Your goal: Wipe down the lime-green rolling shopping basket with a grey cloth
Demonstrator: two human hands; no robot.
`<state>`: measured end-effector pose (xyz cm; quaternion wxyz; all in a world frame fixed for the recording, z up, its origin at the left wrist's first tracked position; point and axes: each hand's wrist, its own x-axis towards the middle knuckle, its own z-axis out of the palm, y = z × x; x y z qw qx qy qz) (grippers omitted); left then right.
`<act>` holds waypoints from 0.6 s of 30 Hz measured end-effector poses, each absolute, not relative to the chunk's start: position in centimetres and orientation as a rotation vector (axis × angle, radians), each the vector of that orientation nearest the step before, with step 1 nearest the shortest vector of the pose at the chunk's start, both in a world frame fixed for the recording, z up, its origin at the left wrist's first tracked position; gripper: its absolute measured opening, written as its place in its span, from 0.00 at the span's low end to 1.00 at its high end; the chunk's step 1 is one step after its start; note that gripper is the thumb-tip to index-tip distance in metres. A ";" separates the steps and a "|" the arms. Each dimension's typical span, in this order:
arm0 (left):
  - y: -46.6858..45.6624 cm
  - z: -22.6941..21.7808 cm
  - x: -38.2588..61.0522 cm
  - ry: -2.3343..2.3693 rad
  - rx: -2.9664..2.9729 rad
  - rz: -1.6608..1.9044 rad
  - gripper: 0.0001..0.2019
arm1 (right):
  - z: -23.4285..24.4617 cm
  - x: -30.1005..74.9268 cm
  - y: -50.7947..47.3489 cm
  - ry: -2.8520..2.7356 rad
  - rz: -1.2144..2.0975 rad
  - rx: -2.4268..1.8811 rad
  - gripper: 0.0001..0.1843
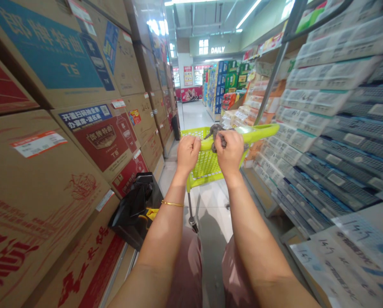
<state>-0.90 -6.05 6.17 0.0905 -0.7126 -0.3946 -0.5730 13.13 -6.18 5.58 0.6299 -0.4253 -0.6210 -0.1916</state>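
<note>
Both arms reach forward to a lime-green shopping cart (207,169). My left hand (189,153) is wrapped round the left part of its handle (260,133), fingers closed. Further right, my right hand (230,149) grips the same bar, also closed. A dark grey, crumpled, soft-looking item (216,129) lies by the handle between the hands and partly under the right one; I cannot make out what it is. The right end of the bar sticks out free. Beyond my hands, the basket is partly hidden.
Stacked cardboard cartons (92,141) line the left side, with a black bag (136,209) on the floor beside them. To the right rise piled paper packs (326,81) and a slanted metal post (275,77). The tiled aisle floor (196,114) runs ahead toward blue and green boxes (228,81).
</note>
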 end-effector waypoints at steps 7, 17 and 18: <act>-6.1 6.1 -0.6 -1.189 -2.084 -1.721 0.22 | 5.8 13.2 -6.5 -1.338 -0.351 -0.998 0.10; -5.8 6.6 -1.3 -1.230 -2.132 -1.719 0.20 | 6.3 9.5 -7.4 -1.587 -0.350 -1.030 0.10; -5.7 6.6 -1.4 -1.250 -2.137 -1.713 0.20 | 6.4 9.8 -7.1 -1.596 -0.356 -1.040 0.10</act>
